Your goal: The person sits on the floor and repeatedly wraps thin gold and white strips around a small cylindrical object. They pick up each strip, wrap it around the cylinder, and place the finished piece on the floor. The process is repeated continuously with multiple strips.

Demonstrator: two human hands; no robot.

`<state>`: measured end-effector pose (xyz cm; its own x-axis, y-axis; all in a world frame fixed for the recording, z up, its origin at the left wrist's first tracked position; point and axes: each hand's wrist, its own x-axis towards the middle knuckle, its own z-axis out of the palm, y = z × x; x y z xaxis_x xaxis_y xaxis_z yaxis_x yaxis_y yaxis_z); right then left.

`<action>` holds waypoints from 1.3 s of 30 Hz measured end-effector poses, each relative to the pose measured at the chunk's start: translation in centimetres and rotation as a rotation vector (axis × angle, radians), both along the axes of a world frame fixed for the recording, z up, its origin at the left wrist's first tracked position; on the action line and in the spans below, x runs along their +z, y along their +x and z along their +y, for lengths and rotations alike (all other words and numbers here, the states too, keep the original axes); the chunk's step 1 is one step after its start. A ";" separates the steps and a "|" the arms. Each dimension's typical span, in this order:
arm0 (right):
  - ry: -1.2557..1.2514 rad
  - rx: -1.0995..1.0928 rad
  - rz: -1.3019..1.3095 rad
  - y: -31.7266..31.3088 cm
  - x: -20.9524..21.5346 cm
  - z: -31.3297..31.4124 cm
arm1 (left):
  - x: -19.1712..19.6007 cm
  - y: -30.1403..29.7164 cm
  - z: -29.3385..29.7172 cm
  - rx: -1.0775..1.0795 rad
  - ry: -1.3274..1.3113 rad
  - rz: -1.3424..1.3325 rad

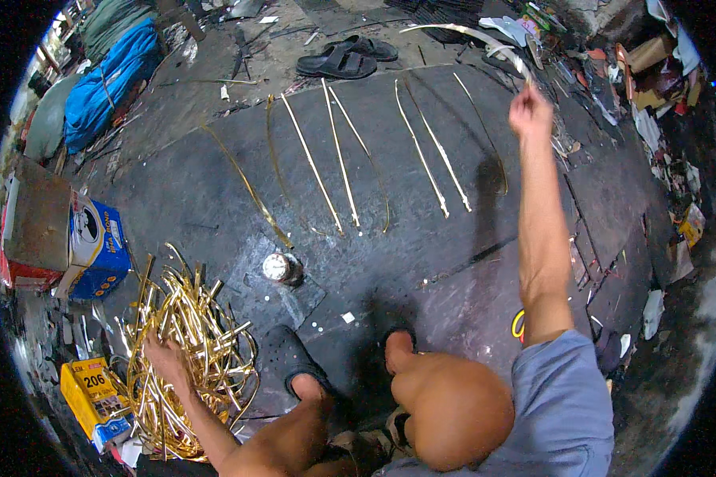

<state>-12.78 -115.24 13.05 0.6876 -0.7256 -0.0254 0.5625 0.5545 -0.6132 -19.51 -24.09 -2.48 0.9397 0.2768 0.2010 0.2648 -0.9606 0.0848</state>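
A blue-grey short-sleeved top (561, 397) is worn with dark, round-toed clogs (286, 350).

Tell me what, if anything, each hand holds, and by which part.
The right hand grips a pale strip by its near end. The left hand is at the golden strips; whether it grips any can't be told.
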 end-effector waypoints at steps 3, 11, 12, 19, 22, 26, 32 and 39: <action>0.169 -0.249 0.233 -3.8 -11.8 2.3 | 0.6 -1.3 3.7 -0.076 0.063 -0.005; 0.535 -0.735 0.843 -8.1 -20.5 11.4 | 2.6 -2.8 4.9 -0.215 0.161 -0.151; 0.340 -0.653 0.967 -8.4 -20.0 12.3 | 2.0 -2.4 4.7 -0.215 0.135 -0.165; -1.031 0.679 0.709 -6.6 -18.3 35.6 | 1.7 2.4 -14.5 -0.400 -0.689 0.063; -1.428 0.832 0.519 -5.6 -13.7 45.8 | 0.4 2.4 -16.3 -0.214 -1.082 0.365; -1.568 0.648 0.453 -4.1 -17.5 48.6 | -1.2 2.5 -18.1 -0.083 -1.347 0.490; -0.988 0.511 0.717 -2.9 -16.0 46.7 | -1.8 2.2 -18.4 -0.018 -1.619 0.582; -1.071 0.560 0.429 -5.0 -12.7 52.4 | -2.4 1.9 -17.5 0.041 -2.265 0.759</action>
